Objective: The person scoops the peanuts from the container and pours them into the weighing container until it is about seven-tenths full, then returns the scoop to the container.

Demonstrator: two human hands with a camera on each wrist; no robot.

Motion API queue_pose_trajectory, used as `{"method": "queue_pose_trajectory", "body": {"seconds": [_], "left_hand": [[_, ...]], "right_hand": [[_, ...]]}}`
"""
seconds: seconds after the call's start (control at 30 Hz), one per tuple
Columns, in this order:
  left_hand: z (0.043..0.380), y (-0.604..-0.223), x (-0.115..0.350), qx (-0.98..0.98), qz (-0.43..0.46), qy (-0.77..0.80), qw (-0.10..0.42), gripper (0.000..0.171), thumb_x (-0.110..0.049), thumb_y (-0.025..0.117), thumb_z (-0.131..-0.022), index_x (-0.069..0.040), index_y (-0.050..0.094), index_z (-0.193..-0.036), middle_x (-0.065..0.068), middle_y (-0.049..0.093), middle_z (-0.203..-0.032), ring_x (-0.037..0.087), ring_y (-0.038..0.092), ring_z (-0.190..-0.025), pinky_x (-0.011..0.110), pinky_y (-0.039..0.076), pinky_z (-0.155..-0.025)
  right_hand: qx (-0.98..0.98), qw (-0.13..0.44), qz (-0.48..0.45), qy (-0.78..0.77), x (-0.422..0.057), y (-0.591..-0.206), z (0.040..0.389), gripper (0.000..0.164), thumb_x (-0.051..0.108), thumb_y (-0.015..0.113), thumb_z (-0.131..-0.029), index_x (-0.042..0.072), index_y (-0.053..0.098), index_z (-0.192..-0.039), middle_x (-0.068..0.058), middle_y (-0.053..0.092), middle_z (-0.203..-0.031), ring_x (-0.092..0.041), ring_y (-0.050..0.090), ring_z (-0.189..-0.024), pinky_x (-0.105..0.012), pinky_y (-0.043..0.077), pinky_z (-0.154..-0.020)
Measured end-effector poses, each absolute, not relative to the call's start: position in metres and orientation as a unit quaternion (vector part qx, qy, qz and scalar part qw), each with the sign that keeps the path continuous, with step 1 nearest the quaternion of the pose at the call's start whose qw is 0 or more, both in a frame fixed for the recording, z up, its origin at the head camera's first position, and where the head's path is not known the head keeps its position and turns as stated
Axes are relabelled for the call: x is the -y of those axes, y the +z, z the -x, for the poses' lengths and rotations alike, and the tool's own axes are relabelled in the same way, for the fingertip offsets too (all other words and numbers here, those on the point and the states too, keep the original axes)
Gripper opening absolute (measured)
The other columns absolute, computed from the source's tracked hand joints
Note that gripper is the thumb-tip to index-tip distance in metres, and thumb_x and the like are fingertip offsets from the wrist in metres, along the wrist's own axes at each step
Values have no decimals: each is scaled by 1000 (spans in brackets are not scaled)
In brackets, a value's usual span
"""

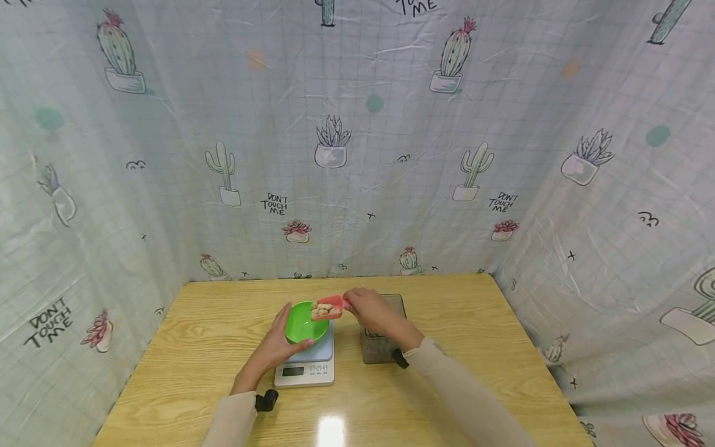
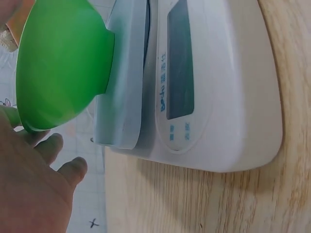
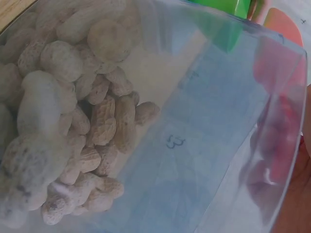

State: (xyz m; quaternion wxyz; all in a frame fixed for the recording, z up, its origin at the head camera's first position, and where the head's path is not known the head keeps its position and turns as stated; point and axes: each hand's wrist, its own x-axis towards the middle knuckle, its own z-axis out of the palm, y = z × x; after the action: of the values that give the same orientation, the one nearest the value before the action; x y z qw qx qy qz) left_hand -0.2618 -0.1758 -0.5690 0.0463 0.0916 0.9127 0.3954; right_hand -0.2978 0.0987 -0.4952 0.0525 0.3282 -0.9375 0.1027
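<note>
My left hand holds the green bowl by its left side, thumb and fingers spread round it; the bowl stands on the white scale. My right hand, apart from the left, grips the red scoop, which carries peanuts above the bowl's right rim. Contact there I cannot determine. A transparent container, also holding peanuts, stands right of the scale on the wooden table.

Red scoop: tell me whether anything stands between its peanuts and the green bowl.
Nothing visible does. In the head view, the red scoop, held by the right hand, overlaps the right rim of the green bowl, peanuts toward its open inside; the left hand holds the bowl's left side.
</note>
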Motion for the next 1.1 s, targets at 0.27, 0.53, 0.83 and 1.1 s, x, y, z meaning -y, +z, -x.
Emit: {"method": "queue_pose_trajectory", "body": {"seconds": [0.27, 0.53, 0.83, 1.1], "left_hand": [[260, -570, 176, -904, -78, 415, 58, 121, -56, 77, -77, -7, 3, -159, 20, 9, -164, 50, 32, -142, 64, 36, -108], [267, -568, 173, -904, -82, 414, 65, 121, -56, 77, -77, -8, 1, -159, 19, 7, -164, 49, 28, -144, 64, 32, -110], [269, -570, 174, -902, -87, 417, 65, 122, -56, 77, -77, -7, 2, -159, 18, 8, -164, 48, 28, -144, 63, 31, -112], [267, -573, 174, -902, -88, 418, 62, 121, -54, 78, -77, -5, 3, -158, 20, 9, -164, 48, 29, -143, 62, 32, -111]], "right_hand": [[935, 52, -344, 68, -87, -494, 298, 18, 29, 48, -104, 18, 60, -113, 3, 63, -101, -15, 60, -96, -34, 46, -80], [934, 71, -350, -6, -83, -486, 307, 20, 32, 47, -104, 18, 59, -111, 1, 65, -103, -16, 62, -97, -34, 48, -79], [906, 97, -392, -128, -74, -467, 309, 22, 24, 52, -103, 21, 61, -123, 4, 66, -112, -14, 63, -102, -33, 51, -85], [880, 131, -414, -192, -68, -458, 305, 23, 22, 55, -102, 22, 61, -123, 4, 66, -112, -15, 63, -106, -35, 51, -91]]}}
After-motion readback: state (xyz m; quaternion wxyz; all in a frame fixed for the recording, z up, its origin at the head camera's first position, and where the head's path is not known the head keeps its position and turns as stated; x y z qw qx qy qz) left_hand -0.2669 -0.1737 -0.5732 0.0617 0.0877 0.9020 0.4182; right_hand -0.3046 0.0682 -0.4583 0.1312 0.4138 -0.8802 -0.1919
